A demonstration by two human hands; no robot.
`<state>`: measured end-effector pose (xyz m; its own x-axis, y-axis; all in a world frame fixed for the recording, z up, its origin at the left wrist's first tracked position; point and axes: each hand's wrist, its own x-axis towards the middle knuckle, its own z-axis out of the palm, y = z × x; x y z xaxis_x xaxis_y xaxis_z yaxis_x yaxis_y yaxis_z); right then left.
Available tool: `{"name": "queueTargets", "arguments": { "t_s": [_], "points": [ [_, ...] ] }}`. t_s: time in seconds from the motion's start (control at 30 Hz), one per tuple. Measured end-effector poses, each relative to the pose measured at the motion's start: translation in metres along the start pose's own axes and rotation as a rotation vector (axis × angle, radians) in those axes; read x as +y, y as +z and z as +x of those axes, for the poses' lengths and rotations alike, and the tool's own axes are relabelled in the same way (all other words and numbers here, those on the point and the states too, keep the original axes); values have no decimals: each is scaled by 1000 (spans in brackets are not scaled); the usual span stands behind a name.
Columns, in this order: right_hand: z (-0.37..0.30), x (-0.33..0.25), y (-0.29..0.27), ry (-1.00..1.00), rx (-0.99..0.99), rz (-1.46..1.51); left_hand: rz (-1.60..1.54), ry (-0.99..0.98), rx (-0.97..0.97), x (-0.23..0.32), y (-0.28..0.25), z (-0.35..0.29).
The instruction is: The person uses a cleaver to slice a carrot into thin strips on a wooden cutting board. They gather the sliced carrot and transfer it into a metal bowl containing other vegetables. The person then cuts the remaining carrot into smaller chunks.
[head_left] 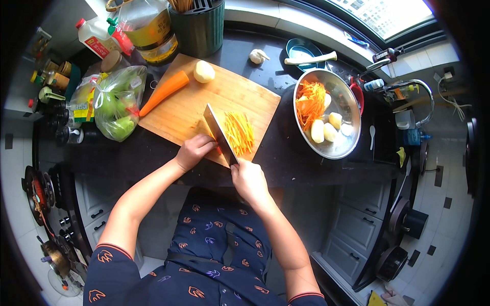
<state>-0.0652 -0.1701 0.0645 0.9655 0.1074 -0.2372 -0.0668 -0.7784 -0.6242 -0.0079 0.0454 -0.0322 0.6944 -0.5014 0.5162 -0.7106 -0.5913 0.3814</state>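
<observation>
My right hand is wrapped round the handle of a kitchen knife, whose broad blade stands on edge on the wooden cutting board. Just left of the blade, my left hand presses with bent fingers on a carrot piece, most of which is hidden. Right against the blade's other side lies a heap of thin carrot strips. Farther back on the board are a whole peeled carrot and a peeled potato.
At right, a metal bowl holds shredded carrot and several peeled potatoes. Behind the board sit a garlic bulb and a blue-green bowl. A bag of green vegetables touches the board's left side. Bottles and a dark utensil holder stand behind.
</observation>
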Motion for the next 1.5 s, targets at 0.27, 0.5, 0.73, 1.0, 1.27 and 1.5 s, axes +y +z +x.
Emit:
{"name": "queueTargets", "arguments": {
  "t_s": [0.27, 0.5, 0.73, 1.0, 1.27, 1.5],
  "points": [
    [28, 13, 1, 123, -101, 112, -14, 5, 38, 3, -2, 4],
    [3, 1, -20, 58, 8, 5, 22, 70, 8, -1, -3, 2],
    [-9, 2, -18, 53, 24, 17, 64, 120, 18, 1, -3, 3],
    [-22, -4, -21, -46, 4, -141, 59, 162, -2, -4, -2, 4],
    [-30, -14, -31, 37, -79, -124, 60, 170, -31, -4, -4, 10],
    [-22, 4, -11, -31, -6, -92, 52, 148, -28, -4, -3, 7]
  ]
}}
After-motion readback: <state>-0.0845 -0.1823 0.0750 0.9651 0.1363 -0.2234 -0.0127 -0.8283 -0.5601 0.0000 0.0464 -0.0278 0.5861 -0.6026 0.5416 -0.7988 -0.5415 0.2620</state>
